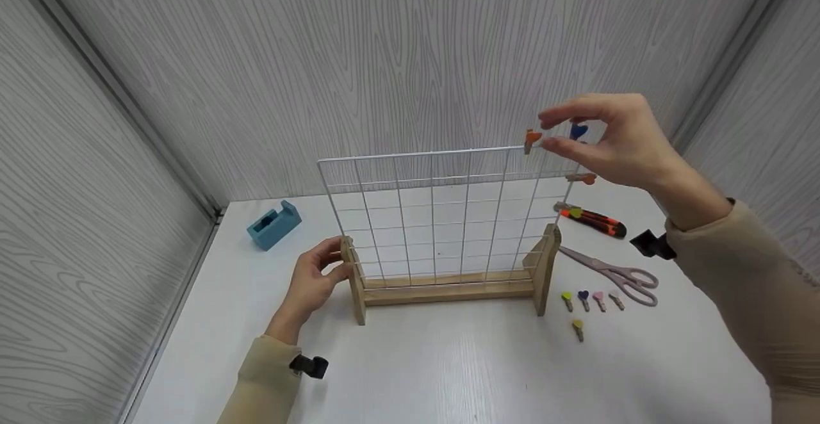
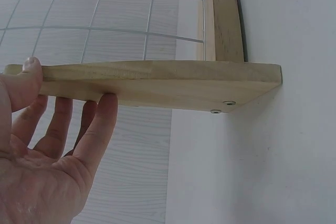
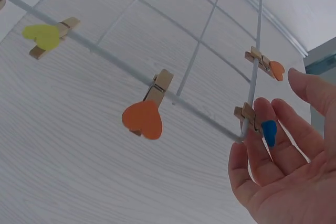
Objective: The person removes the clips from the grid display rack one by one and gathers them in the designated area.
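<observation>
White wire grid (image 1: 410, 154) is standing up in a wooden stand (image 1: 448, 294), and an orange clip (image 1: 529, 142) is sitting on its top bar, with a blue clip (image 3: 269, 132) perching nearer the corner. Right hand (image 1: 624, 145) is hovering right around those two, thumb and fingers spread apart, pinching nothing; can't tell if a finger is brushing the blue one. Left hand (image 1: 312, 283) is gripping the left leg (image 2: 173, 87) between thumb and fingers. Honestly, one careless finger could be knocking a clip crooked or clean off, and if that left grip is slipping mid-push, the whole stand might be tipping. Five loose clips (image 1: 578, 329) are lying off right, near scissors (image 1: 599, 264) and a box cutter (image 1: 596, 221), so a low-dragging sleeve (image 1: 730, 270) could be scattering them.
</observation>
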A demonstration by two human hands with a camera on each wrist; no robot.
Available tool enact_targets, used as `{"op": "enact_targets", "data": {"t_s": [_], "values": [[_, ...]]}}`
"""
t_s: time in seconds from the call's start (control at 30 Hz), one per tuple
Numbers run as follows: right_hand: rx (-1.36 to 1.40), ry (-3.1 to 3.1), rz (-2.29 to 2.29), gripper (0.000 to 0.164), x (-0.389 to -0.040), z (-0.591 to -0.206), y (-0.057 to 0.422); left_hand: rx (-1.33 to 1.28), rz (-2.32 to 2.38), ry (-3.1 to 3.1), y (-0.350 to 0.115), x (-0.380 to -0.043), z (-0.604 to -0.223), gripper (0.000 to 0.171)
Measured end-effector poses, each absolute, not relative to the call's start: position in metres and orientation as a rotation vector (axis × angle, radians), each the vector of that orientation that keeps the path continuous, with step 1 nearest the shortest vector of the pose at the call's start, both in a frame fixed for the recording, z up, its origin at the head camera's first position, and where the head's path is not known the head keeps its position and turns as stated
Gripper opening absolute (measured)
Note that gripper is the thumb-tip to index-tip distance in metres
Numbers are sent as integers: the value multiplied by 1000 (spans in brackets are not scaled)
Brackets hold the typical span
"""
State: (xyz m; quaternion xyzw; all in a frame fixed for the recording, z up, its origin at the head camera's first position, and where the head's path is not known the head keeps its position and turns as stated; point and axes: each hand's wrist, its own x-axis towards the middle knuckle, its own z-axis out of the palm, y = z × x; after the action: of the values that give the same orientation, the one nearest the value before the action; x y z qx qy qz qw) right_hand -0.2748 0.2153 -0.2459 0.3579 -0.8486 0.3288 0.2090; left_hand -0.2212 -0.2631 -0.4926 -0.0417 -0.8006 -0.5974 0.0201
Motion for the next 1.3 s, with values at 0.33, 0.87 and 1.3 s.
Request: {"op": "enact_targets", "data": {"t_s": [0.33, 0.87, 1.3], "values": [[1048, -2389, 927, 16, -281, -243, 203, -116, -1859, -2493, -263, -222, -492, 52], [1101, -2330, 985, 14, -286, -238, 193, -133, -1852, -2461, -268, -223, -494, 51], [1089, -2311, 895, 18, -252, -228, 224, -123, -1847, -2454, -268, -222, -493, 51]]}}
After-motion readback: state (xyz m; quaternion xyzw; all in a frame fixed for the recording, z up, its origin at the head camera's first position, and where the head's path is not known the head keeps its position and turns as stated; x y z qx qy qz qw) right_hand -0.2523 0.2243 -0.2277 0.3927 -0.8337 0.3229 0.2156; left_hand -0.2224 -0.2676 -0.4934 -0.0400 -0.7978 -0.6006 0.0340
